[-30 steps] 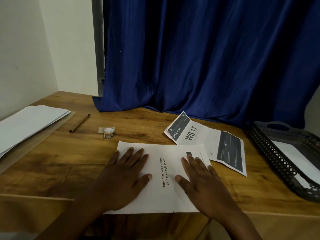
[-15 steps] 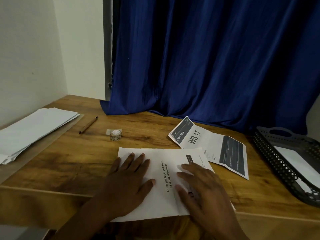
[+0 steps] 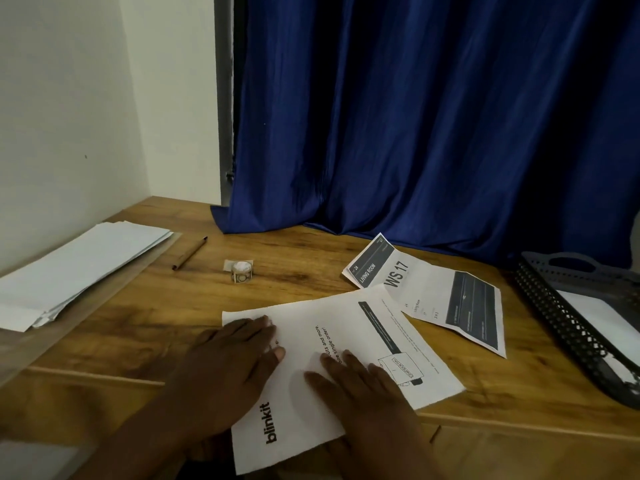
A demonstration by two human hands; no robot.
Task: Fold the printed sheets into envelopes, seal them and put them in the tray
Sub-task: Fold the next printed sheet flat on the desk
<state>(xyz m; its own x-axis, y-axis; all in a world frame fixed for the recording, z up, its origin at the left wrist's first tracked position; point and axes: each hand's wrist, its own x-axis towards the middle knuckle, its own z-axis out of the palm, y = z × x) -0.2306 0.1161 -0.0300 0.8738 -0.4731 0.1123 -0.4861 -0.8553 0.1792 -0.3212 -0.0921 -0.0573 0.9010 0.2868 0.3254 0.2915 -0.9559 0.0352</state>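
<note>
A white printed sheet (image 3: pixel 346 327) with "blinkit" on it lies at the table's near edge, its near end overhanging. My left hand (image 3: pixel 228 372) lies flat on the sheet's left part, fingers straight. My right hand (image 3: pixel 363 393) lies flat on its middle. A second printed sheet (image 3: pixel 433 296), marked "WS 17", lies partly folded behind it to the right. A black mesh tray (image 3: pixel 568 327) at the right edge holds a white envelope (image 3: pixel 595 317). A small roll of stickers (image 3: pixel 240 273) stands behind the sheet.
A stack of white envelopes (image 3: pixel 76 268) lies at the left on a clear mat. A brown pen (image 3: pixel 189 252) lies beside it. A blue curtain (image 3: pixel 415 133) hangs at the back of the wooden table (image 3: pixel 156 306).
The sheet has slid toward me and turned, now showing its "blinkit" end over the table edge. Both hands moved back with it, and the camera shifted left.
</note>
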